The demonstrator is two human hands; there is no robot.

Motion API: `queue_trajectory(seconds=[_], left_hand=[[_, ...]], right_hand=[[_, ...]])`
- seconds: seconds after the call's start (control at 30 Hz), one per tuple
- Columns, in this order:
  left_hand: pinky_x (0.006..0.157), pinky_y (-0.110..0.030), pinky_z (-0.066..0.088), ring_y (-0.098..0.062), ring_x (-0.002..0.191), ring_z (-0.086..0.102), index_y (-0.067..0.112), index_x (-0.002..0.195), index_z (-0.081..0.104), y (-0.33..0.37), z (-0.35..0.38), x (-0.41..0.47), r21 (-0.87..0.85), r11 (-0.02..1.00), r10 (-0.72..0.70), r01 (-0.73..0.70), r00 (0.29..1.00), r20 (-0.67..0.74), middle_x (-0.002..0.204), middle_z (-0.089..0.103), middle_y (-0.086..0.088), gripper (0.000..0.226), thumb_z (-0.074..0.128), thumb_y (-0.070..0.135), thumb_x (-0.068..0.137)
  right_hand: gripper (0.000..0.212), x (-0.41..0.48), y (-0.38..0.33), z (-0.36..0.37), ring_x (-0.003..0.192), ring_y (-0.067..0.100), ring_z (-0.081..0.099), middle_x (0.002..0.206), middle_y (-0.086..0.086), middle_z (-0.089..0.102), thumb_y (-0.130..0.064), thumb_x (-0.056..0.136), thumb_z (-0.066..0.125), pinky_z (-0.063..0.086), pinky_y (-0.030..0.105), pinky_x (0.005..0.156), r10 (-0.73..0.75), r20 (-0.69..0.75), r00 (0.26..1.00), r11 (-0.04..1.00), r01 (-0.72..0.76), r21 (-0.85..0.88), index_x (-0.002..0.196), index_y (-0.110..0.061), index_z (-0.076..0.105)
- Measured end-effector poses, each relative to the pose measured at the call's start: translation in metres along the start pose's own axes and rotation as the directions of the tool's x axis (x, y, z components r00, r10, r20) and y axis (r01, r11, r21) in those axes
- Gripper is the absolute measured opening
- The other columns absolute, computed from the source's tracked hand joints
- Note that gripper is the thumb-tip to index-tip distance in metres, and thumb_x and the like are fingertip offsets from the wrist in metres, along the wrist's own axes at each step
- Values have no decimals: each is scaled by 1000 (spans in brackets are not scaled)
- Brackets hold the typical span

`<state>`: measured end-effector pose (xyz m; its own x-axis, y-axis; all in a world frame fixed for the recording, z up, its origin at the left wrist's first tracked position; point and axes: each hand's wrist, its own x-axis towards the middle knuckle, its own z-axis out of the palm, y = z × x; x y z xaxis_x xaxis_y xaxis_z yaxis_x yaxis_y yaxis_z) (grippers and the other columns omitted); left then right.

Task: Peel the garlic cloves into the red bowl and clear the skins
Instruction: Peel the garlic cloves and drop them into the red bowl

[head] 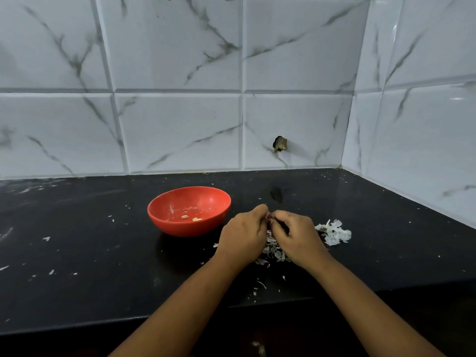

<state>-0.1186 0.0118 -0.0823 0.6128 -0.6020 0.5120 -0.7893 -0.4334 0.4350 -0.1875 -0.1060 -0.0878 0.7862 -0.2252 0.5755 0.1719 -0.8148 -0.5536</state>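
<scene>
Left hand [244,238] and right hand [296,238] pinch clove [268,216] beside red bowl [180,229]

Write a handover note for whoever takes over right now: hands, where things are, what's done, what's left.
Hands: left hand and right hand meet fingertip to fingertip, both pinching a small garlic clove, mostly hidden, just right of the red bowl.
Done: two peeled cloves lie in the bowl.
Skins: one skin pile under the hands, a second pile to their right, flecks across the black counter.
Left: finish this clove, drop it in, clear the skins.
</scene>
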Motion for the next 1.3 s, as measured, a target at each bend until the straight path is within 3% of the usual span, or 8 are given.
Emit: queue_trajectory(seconds=[0.17, 0.27, 0.43, 0.57, 0.8, 0.97, 1.3], left_hand=[[66, -45, 48, -32, 73, 55, 23, 80, 41, -4, 2, 1, -108, 994, -13, 12, 1000, -4, 71, 57, -5, 20, 38, 28, 99], [66, -44, 48, -31, 73, 56, 20, 86, 45, -4, 3, 2, -116, 993, -13, 9, 999, -34, 70, 56, -1, 18, 38, 29, 100], [61, -39, 42, -32, 74, 58, 21, 95, 47, -4, 4, 1, -99, 995, -9, 2, 998, -66, 72, 58, -1, 15, 37, 31, 101], [60, -38, 38, -34, 76, 57, 19, 102, 45, -3, 4, 0, -21, 1000, 6, -7, 999, -43, 75, 59, -7, 16, 35, 30, 101], [62, -40, 42, -33, 72, 55, 25, 86, 42, -7, 2, 1, -77, 995, 57, -59, 998, -28, 68, 54, 0, 17, 34, 30, 100], [64, -47, 46, -18, 60, 46, 22, 81, 46, -10, 3, 4, -284, 958, 36, -44, 999, -33, 60, 48, 5, 23, 35, 38, 94], [60, -33, 41, -8, 57, 46, 16, 83, 54, -9, 5, 3, -400, 915, 68, -53, 997, 24, 59, 51, 9, 20, 44, 29, 95]], right_hand=[[23, -1, 1, 1, 53, 9, 43, 57, -3, 48, -9, 94, 52, 30, 19, 50, 1, 15, 1000, 1000, -1, 12, 72, -7, 55], [21, 1, 0, 1, 59, 10, 53, 65, -1, 60, -13, 97, 51, 36, 16, 52, 50, 12, 999, 995, -51, 88, 78, -15, 60], [16, 1, -1, -1, 58, -2, 56, 67, -9, 63, -11, 95, 56, 38, 9, 53, 106, -31, 994, 988, -102, 115, 85, -14, 69], [16, -1, 0, -1, 46, 5, 45, 53, -5, 55, -14, 93, 59, 33, 15, 46, 97, -68, 993, 990, -89, 112, 80, -14, 68], [17, -1, 0, -3, 55, 19, 53, 58, 1, 60, -9, 87, 60, 43, 34, 53, 21, -107, 994, 999, -18, 27, 71, -12, 68], [15, 0, -1, -5, 49, 3, 51, 51, -12, 57, -10, 87, 63, 37, 13, 49, 89, -122, 989, 989, -73, 126, 78, -15, 73], [11, 2, 1, -7, 52, 1, 57, 58, -7, 64, -10, 83, 70, 45, 13, 51, 176, -161, 971, 974, -147, 172, 74, -15, 74]])
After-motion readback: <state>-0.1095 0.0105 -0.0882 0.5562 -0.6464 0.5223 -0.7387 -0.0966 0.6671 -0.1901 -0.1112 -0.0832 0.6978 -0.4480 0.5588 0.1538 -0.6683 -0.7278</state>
